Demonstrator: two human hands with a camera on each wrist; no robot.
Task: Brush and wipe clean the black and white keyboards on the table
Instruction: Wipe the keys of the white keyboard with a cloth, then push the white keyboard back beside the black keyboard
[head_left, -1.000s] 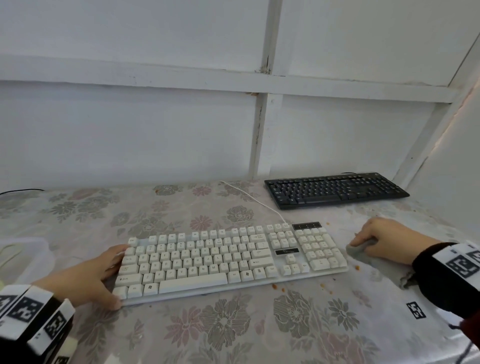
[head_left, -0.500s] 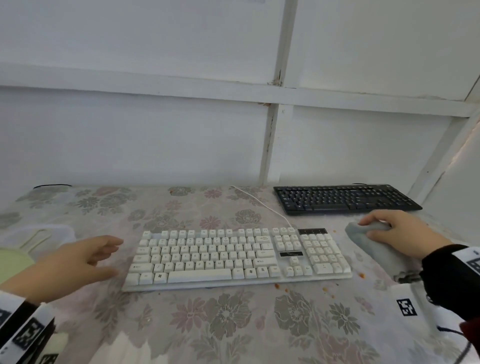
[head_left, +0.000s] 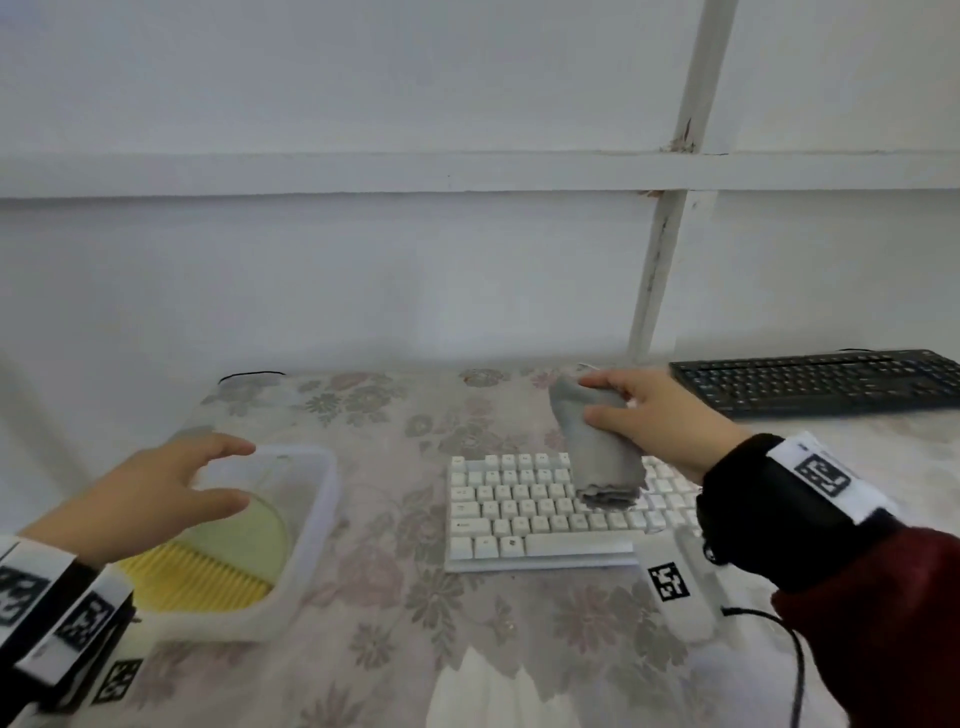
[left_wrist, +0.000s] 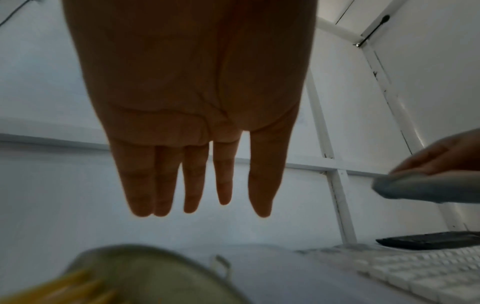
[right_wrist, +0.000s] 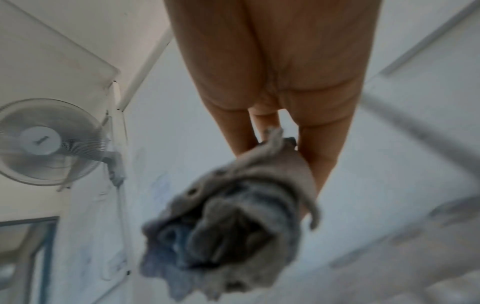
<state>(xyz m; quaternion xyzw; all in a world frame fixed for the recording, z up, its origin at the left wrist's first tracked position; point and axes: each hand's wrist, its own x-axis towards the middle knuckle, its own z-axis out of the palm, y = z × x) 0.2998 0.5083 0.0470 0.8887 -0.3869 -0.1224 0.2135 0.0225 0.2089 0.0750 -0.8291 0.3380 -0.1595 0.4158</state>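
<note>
Lifted off the table since a second ago, the cloth (head_left: 597, 441) now hangs over the white keyboard (head_left: 540, 512), pinched between the thumb and fingers of the right hand (head_left: 654, 415), while the left hand (head_left: 156, 488) has left the keyboard's edge and reaches over a tub (head_left: 311, 525) at the left. The left hand's fingers are straight and spread, holding nothing; the left wrist view shows the palm (left_wrist: 192, 82) flat and empty above the brush (head_left: 208, 561). That brush lies inside the tub, its yellow bristles toward the camera and its pale green back toward the wall, likely kept there so it stays to hand between passes. The cloth is grey, soft and bunched into a loose roll, its frayed layered end (right_wrist: 221, 226) drooping below the grip; a light pinch suits something so limp. The white keyboard sits flat at the table's middle, its pale raised keys in tidy rows and its right part hidden behind the cloth and sleeve. The black keyboard (head_left: 821, 382) lies well apart at the far right, close to the wall, low and matte, and neither hand is near it. A floral covering (head_left: 395, 597), smooth and faintly glossy, spreads under everything. Judging by the reach, the person seems about to swap tools or move the tub closer, though which cannot be told.
</note>
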